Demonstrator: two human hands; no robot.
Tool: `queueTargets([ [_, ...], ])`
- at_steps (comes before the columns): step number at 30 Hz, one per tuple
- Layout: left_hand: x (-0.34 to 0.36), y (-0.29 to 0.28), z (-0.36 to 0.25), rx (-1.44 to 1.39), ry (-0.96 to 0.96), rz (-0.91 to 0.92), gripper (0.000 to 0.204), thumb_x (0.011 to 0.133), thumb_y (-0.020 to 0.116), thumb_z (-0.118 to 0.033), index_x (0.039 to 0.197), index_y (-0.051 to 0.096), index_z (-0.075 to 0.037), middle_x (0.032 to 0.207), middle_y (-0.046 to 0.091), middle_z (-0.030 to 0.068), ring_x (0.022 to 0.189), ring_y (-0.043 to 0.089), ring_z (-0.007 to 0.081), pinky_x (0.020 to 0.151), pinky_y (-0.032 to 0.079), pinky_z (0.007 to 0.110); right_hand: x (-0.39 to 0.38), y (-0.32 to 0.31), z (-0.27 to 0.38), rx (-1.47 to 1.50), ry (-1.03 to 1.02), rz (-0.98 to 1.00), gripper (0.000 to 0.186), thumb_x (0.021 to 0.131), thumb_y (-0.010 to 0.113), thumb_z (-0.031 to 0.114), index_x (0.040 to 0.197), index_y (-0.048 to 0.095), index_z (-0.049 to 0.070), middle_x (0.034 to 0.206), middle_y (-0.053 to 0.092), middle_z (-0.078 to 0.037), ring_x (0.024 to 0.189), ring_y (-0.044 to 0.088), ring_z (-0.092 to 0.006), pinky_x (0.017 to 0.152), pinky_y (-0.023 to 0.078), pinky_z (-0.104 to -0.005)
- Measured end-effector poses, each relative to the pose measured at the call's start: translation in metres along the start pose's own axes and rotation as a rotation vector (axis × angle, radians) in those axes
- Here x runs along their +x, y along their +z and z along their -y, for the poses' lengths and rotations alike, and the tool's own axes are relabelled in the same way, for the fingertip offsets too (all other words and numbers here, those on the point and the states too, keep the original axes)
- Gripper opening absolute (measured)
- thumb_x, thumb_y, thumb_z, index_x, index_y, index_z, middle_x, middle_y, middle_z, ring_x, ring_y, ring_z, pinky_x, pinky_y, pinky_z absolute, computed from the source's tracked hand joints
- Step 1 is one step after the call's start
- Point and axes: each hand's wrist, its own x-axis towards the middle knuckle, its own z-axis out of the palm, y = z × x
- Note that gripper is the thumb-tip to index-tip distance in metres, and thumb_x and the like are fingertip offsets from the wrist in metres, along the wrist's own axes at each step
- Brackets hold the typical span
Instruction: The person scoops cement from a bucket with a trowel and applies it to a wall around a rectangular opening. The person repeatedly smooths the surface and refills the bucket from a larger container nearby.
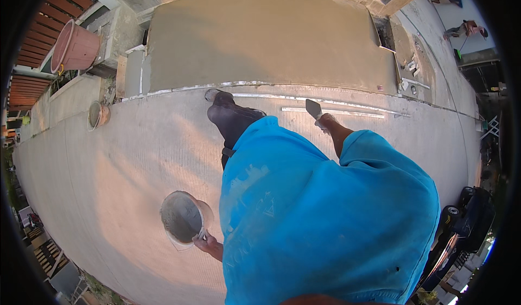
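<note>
We see broad, smooth grey concrete slab point(260, 39), edge ahead; pale pavement point(125, 164) gives open room leftward. Long whitish straight bars point(332, 112) near slab edge could trip us. Round pinkish bucket point(205, 214), low at left, holds grey mortar: likely heavy, best held by stiff rim; left hand point(206, 242) clamps fingers there. Grey flat-bladed trowel point(313, 108), ahead at right: likely light, stiff; right hand's point(326, 124) fingers seem wrapped round handle, though small in view.

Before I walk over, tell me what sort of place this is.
Probably an outdoor building site beside a street or driveway: a smooth, wet-looking cement slab, a bucket of grey mix in the left hand, and a trowel in the right hand.
</note>
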Motion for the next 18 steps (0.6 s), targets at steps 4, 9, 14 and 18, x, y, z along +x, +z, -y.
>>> queueTargets([
  [4,0.038,0.010,0.008,-0.101,-0.057,0.077,0.042,0.091,0.057,-0.010,0.120,0.037,0.013,0.112,0.049,0.0220,0.105,0.054,0.0290,0.095,0.048,0.043,-0.004,-0.015,-0.007,0.113,0.009,-0.007,0.032,0.083,0.069,0.033,0.071,0.062,0.004,0.065,0.062,-0.008,0.056,0.063,-0.0220,0.052,0.053,-0.0425],
  [9,0.101,-0.010,0.087,-0.122,0.122,0.187,0.037,0.085,0.067,-0.004,0.113,0.046,0.007,0.113,0.055,0.0213,0.111,0.054,0.0286,0.097,0.048,0.043,-0.009,-0.035,0.021,0.213,-0.050,-0.015,0.034,0.084,0.071,0.035,0.075,0.063,0.003,0.066,0.062,-0.008,0.056,0.063,-0.0221,0.052,0.054,-0.0458],
  [14,0.083,0.056,-0.035,-0.557,-0.350,0.000,0.025,0.094,0.051,-0.010,0.111,0.042,0.004,0.116,0.044,0.0161,0.111,0.048,0.0319,0.098,0.049,0.054,-0.004,-0.050,-0.008,0.303,0.076,-0.064,0.035,0.085,0.072,0.037,0.082,0.064,0.003,0.068,0.062,-0.007,0.055,0.062,-0.0219,0.048,0.052,-0.0446],
  [18,0.093,0.090,-0.126,-0.803,-0.623,-0.037,0.031,0.093,0.051,-0.007,0.120,0.043,0.007,0.120,0.044,0.0179,0.112,0.051,0.0355,0.098,0.049,0.057,-0.003,-0.069,-0.002,0.335,0.080,-0.071,0.029,0.087,0.065,0.033,0.087,0.062,0.004,0.072,0.064,-0.009,0.063,0.066,-0.0244,0.055,0.052,-0.0439],
])
